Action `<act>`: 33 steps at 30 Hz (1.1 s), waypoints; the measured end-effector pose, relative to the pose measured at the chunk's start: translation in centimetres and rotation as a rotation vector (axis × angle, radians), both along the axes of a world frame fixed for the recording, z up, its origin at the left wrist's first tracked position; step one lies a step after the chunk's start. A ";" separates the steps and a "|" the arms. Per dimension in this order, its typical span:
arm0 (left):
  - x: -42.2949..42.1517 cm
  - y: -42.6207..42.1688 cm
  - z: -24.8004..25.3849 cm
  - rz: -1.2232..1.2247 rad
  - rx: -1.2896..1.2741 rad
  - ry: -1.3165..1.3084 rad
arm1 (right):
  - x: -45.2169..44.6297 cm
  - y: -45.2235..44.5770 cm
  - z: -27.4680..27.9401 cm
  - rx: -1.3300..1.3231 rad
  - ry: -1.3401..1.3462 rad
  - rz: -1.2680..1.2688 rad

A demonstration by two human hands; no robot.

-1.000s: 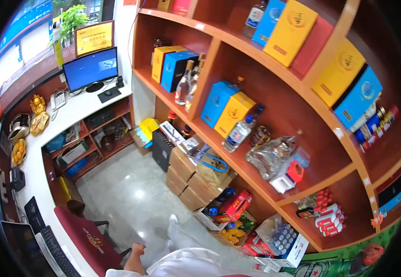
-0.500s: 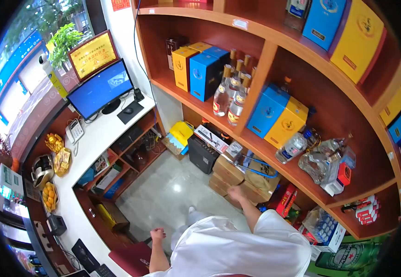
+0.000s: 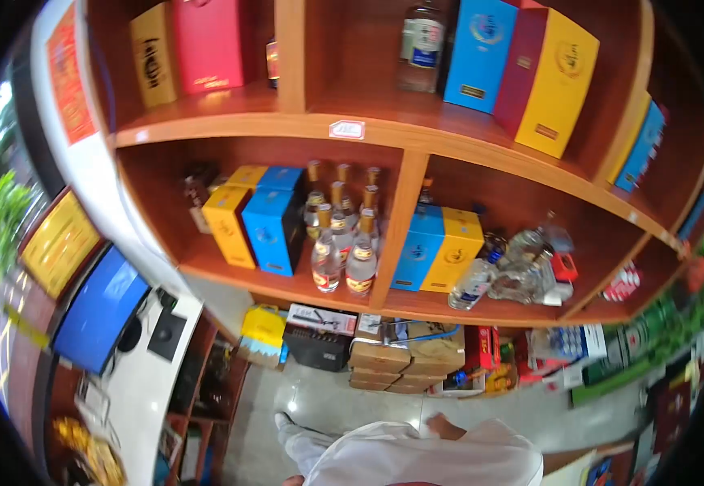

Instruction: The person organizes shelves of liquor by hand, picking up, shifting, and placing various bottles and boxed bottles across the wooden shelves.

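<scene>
My right hand (image 3: 445,427) hangs low beside the white shirt (image 3: 368,458), above the tiled floor. I see nothing in it, but its fingers are small and blurred. Only a sliver of my left hand (image 3: 294,480) shows at the bottom edge, its fingers hidden. Both hands are apart from the shelves. In front of me stacked cardboard boxes (image 3: 378,356) stand under the wooden shelf (image 3: 295,123). On that shelf are clear glass bottles (image 3: 361,263), yellow and blue boxes (image 3: 273,231), and a bottle lying tilted (image 3: 472,285).
A white desk (image 3: 145,389) with a monitor (image 3: 101,308) runs along the left. A black case (image 3: 317,348) and a yellow bag (image 3: 264,326) stand on the floor by the shelf's left end. Drink packs (image 3: 558,343) and a green carton (image 3: 627,344) line the right side.
My view has turned toward the shelves and come closer. The desk has slid to the far left. My left hand has almost left the view; my right hand appears lower.
</scene>
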State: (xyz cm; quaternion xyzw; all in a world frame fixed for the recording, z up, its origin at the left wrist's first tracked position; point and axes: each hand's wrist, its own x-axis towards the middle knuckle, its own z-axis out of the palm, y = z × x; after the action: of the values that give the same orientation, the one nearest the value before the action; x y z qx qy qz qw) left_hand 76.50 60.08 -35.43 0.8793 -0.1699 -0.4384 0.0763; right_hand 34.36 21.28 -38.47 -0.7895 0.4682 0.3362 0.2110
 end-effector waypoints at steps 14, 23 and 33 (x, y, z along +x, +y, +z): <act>37.5 -14.2 1.8 0.533 -0.521 -0.004 | 14.5 13.0 4.7 -0.079 -0.150 -0.843; 36.7 -37.1 61.5 -0.678 -1.636 0.068 | 27.5 2.3 15.0 -0.326 -0.709 -0.644; 30.4 -63.1 82.4 -0.721 -1.613 -0.580 | 22.9 24.9 2.1 -0.215 0.020 -0.335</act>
State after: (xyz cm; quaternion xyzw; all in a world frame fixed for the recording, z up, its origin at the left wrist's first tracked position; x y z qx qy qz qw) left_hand 106.86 -2.99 47.00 0.5297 -0.6986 0.0520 0.4782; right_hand 57.26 46.17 -36.37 -0.7151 0.6285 0.2521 0.1737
